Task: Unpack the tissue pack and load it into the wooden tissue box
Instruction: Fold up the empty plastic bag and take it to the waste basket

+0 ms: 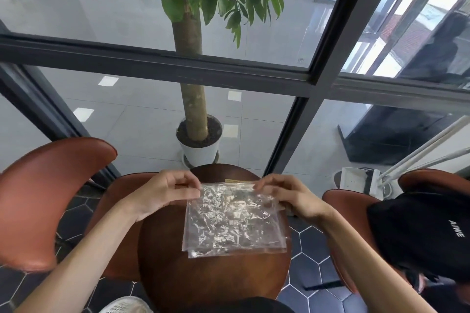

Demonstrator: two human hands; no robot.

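A clear, crinkled plastic bag [232, 221] hangs flat above the round dark wooden table [216, 277]. My left hand [165, 192] pinches its top left corner and my right hand [287, 193] pinches its top right corner. Through and behind the bag's top edge a thin strip of pale wood [235, 181] shows, which may be the tissue box; the bag hides most of it. I cannot see any tissues.
Brown leather chairs stand at the left [48, 200] and right [356, 213] of the table. A person in a black cap [427, 234] sits at the right. Beyond the glass wall [254, 119] is a potted tree [199, 145].
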